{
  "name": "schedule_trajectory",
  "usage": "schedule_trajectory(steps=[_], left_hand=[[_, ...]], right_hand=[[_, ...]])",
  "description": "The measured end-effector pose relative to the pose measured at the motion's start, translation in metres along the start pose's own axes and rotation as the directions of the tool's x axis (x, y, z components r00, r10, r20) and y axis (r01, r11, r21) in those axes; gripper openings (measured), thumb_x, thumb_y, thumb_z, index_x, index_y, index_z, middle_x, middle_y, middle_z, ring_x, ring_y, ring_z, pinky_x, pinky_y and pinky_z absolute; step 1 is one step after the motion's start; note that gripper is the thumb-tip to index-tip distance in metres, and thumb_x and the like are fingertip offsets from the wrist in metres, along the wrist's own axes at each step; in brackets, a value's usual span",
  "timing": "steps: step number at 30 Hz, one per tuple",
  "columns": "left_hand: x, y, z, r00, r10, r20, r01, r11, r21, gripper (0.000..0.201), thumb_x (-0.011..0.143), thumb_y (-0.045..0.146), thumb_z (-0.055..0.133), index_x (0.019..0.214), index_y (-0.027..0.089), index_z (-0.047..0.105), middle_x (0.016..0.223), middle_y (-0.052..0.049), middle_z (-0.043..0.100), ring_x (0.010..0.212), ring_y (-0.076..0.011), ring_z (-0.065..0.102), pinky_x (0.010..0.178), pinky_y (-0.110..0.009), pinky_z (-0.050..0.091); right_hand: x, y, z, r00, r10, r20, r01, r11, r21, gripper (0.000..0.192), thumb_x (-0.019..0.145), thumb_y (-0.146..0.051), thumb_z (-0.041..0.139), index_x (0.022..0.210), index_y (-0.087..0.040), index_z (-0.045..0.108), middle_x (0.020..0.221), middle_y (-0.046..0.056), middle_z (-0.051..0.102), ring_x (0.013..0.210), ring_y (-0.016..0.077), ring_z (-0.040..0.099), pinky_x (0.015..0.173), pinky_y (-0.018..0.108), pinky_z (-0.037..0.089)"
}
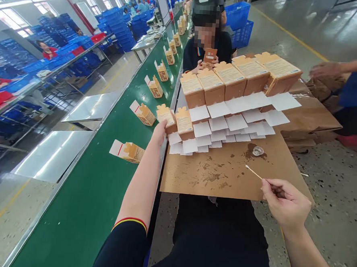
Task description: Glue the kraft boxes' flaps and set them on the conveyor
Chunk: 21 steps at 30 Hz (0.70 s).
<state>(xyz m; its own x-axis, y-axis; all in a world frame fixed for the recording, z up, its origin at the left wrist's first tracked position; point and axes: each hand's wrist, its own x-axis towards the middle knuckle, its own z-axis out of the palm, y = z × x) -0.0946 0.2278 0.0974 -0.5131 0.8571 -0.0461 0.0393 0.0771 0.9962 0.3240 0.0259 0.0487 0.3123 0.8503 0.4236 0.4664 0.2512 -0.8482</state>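
Head view: The left hand (160, 133) closes its grip on a small brown carton (166, 117) at the near-left corner of the stacked rows, right at the table's edge beside the green conveyor belt (80, 208). The right hand (284, 202) pinches a thin swab stick (254, 172) between fingertips, its tip hovering over the stained cardboard sheet (224, 176), near a small glue dish (257, 151). More cartons (135, 152) lie along the belt.
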Motion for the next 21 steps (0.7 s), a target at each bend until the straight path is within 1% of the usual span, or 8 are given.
schedule_trajectory(steps=[2,4,7,11,13,16,18,21], left_hand=[[-0.023,0.000,-0.019,0.997,-0.047,-0.062,0.042,0.995,-0.089,0.023,0.101,0.034,0.072,0.116,0.016,0.066,0.131,-0.014,0.077,0.138,-0.0336,0.069,0.120,-0.055,0.056],[-0.056,-0.003,-0.045,0.997,-0.024,-0.073,0.008,0.977,-0.212,0.037,0.091,0.036,0.082,0.122,0.023,0.068,0.144,-0.010,0.074,0.146,-0.0315,0.065,0.124,-0.050,0.055],[-0.118,-0.020,-0.075,0.997,0.047,0.066,-0.023,0.947,-0.322,0.064,0.074,0.046,0.097,0.131,0.029,0.072,0.156,-0.007,0.070,0.154,-0.0361,0.060,0.125,-0.052,0.056],[-0.181,-0.062,-0.076,0.981,-0.167,0.097,0.183,0.963,-0.197,0.085,0.060,0.053,0.108,0.132,0.026,0.073,0.145,-0.015,0.077,0.141,-0.0427,0.070,0.117,-0.060,0.060],[-0.192,-0.080,-0.070,0.975,-0.213,0.065,0.221,0.964,-0.149,0.087,0.058,0.054,0.109,0.130,0.024,0.072,0.140,-0.017,0.079,0.136,-0.0413,0.074,0.117,-0.059,0.060],[-0.193,-0.093,-0.063,0.976,-0.211,0.048,0.216,0.965,-0.149,0.088,0.059,0.056,0.109,0.130,0.023,0.070,0.139,-0.018,0.079,0.133,-0.0382,0.076,0.118,-0.058,0.059],[-0.192,-0.094,-0.062,0.977,-0.203,0.057,0.210,0.966,-0.148,0.087,0.060,0.055,0.109,0.130,0.022,0.069,0.140,-0.018,0.078,0.132,-0.0365,0.077,0.119,-0.056,0.058],[-0.196,-0.091,-0.061,0.979,-0.192,0.064,0.199,0.972,-0.128,0.086,0.062,0.053,0.109,0.131,0.023,0.067,0.141,-0.018,0.078,0.132,-0.0352,0.077,0.119,-0.054,0.059]], right_hand=[[-0.005,-0.002,-0.007,1.000,0.027,0.005,-0.027,1.000,-0.005,0.032,0.094,-0.050,0.085,0.078,-0.023,0.081,0.060,0.004,0.071,0.044,0.0173,0.063,0.044,0.031,0.055],[-0.011,-0.007,-0.012,0.999,0.040,0.017,-0.040,0.999,-0.012,0.027,0.096,-0.045,0.083,0.079,-0.025,0.081,0.060,0.002,0.070,0.043,0.0173,0.062,0.044,0.032,0.055],[-0.024,-0.017,-0.010,0.995,0.053,0.079,-0.052,0.999,-0.010,0.020,0.099,-0.038,0.079,0.083,-0.027,0.080,0.062,0.001,0.070,0.044,0.0187,0.062,0.044,0.034,0.055],[-0.039,-0.030,0.027,0.949,-0.048,0.312,0.024,0.997,0.080,0.020,0.102,-0.027,0.071,0.082,-0.027,0.075,0.067,0.000,0.071,0.052,0.0184,0.065,0.050,0.032,0.055],[-0.044,-0.032,0.057,0.898,-0.114,0.425,0.061,0.989,0.136,0.022,0.101,-0.021,0.068,0.080,-0.026,0.071,0.067,-0.001,0.070,0.054,0.0155,0.064,0.053,0.028,0.054],[-0.051,-0.028,0.097,0.847,-0.180,0.500,0.117,0.981,0.155,0.024,0.100,-0.018,0.062,0.077,-0.025,0.064,0.066,-0.002,0.066,0.055,0.0134,0.060,0.055,0.026,0.050],[-0.056,-0.025,0.113,0.819,-0.213,0.533,0.155,0.976,0.153,0.025,0.100,-0.017,0.059,0.076,-0.025,0.060,0.066,-0.002,0.062,0.056,0.0130,0.057,0.055,0.025,0.047],[-0.063,-0.024,0.121,0.765,-0.270,0.584,0.209,0.963,0.172,0.027,0.100,-0.014,0.056,0.076,-0.025,0.056,0.066,-0.003,0.058,0.057,0.0125,0.054,0.057,0.025,0.045]])
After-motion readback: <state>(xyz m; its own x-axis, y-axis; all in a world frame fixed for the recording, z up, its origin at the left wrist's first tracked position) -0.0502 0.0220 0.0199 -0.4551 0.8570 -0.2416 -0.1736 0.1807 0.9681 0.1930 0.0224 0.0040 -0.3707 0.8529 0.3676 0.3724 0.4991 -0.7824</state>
